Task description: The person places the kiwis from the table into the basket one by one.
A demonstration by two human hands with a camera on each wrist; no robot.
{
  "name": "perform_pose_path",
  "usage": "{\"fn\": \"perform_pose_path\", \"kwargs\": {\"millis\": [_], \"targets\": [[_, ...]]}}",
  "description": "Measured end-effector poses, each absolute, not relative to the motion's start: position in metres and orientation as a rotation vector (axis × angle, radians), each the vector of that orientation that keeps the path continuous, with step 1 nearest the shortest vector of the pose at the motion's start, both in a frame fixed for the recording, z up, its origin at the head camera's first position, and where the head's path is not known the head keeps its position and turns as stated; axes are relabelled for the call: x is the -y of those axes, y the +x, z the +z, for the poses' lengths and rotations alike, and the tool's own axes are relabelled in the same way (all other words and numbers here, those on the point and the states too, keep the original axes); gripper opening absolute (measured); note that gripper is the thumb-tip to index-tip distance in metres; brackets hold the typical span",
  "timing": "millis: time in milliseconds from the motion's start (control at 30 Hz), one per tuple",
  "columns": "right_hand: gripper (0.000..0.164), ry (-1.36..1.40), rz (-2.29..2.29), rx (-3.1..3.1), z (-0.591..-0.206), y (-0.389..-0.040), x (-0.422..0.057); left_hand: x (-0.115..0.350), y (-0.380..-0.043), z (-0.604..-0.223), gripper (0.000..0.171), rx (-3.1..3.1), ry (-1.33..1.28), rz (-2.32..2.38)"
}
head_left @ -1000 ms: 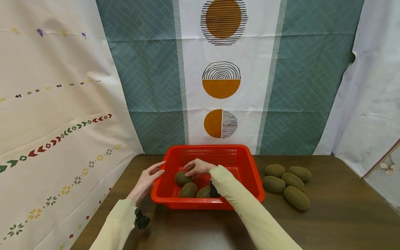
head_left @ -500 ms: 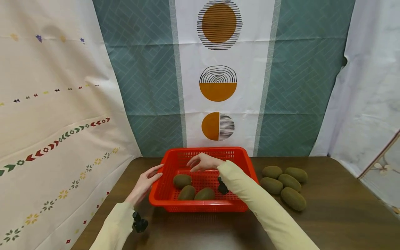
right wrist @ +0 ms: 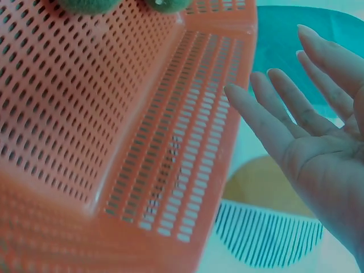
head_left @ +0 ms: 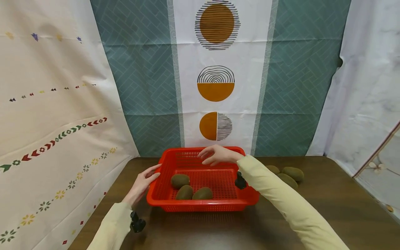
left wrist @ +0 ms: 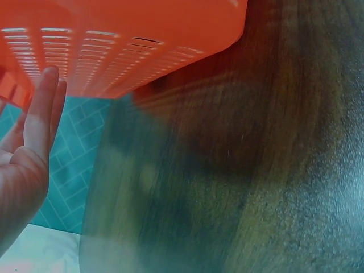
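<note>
In the head view a red plastic basket with slotted walls stands on the table, holding three brown fuzzy kiwis. One kiwi lies at the left, with a second kiwi and a third kiwi nearer the front wall. My left hand has its fingertips at the basket's left rim; the left wrist view shows its fingers extended along the outer wall. Over the back of the basket hovers my right hand, holding nothing. Its fingers are spread and slightly bent in the right wrist view.
Right of the basket, several more kiwis lie on the brown wooden table, some hidden by the right sleeve. A patterned cloth hangs behind the table, with pale cloths at both sides.
My right hand has lifted off the left kiwi in the basket and moved up and to the right, away from it. The left hand has stayed at the rim.
</note>
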State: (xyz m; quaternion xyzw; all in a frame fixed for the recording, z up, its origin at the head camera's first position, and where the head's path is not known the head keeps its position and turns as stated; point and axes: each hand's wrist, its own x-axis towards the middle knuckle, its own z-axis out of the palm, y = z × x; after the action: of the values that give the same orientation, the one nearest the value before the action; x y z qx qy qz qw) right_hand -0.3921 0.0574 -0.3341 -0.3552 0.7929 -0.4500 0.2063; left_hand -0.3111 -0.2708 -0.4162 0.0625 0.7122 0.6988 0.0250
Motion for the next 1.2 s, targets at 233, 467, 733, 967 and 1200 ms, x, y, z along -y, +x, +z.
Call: {"fn": "perform_pose_path", "kwargs": {"millis": [233, 467, 733, 967, 1200], "targets": [[0.034, -0.988, -1.343, -2.208, -0.328, -0.389, -0.096, 0.268, -0.304, -0.406, 0.049, -2.196, 0.185, 2.148], [0.037, -0.954, -1.447, -2.18, -0.324, -0.383, -0.135, 0.271, -0.313, -0.418, 0.05, -2.215, 0.19, 2.157], [0.041, -0.915, -1.528, -2.177, -0.322, -0.381, -0.187, 0.275, -0.319, -0.431, 0.05, -2.242, 0.221, 2.172], [0.043, -0.85, -1.583, -2.243, -0.326, -0.375, -0.236, 0.273, -0.319, -0.431, 0.049, -2.246, 0.204, 2.176], [0.044, -0.751, -1.636, -2.293, -0.341, -0.371, -0.286, 0.275, -0.321, -0.43, 0.05, -2.248, 0.219, 2.167]]}}
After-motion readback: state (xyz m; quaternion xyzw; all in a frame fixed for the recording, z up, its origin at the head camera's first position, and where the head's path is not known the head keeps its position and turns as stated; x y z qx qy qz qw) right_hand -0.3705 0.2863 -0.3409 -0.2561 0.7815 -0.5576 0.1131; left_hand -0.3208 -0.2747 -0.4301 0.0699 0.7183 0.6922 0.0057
